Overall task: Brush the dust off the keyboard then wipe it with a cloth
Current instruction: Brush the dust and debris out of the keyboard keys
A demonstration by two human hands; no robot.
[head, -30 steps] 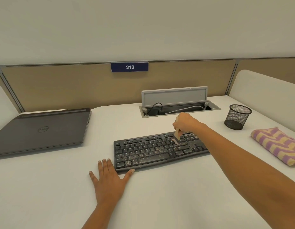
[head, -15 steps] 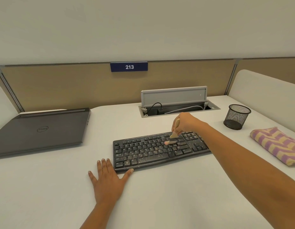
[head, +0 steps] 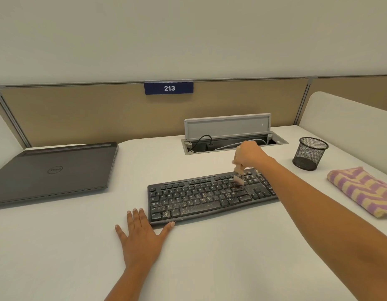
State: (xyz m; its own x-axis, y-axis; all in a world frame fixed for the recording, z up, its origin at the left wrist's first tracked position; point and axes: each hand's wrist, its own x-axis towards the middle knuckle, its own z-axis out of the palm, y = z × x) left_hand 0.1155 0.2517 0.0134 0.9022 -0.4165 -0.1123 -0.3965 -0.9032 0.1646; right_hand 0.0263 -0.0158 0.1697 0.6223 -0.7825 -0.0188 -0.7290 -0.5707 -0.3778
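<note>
Even, soft light (faint shadows), wide-angle bending at edges

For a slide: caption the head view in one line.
Right hand holds a small brush to the dusty black keyboard; left hand flat against its corner.

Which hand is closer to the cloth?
Right. The right hand holds the brush over the keyboard's right half; the left hand lies flat by its left corner, farther from the cloth.
</note>
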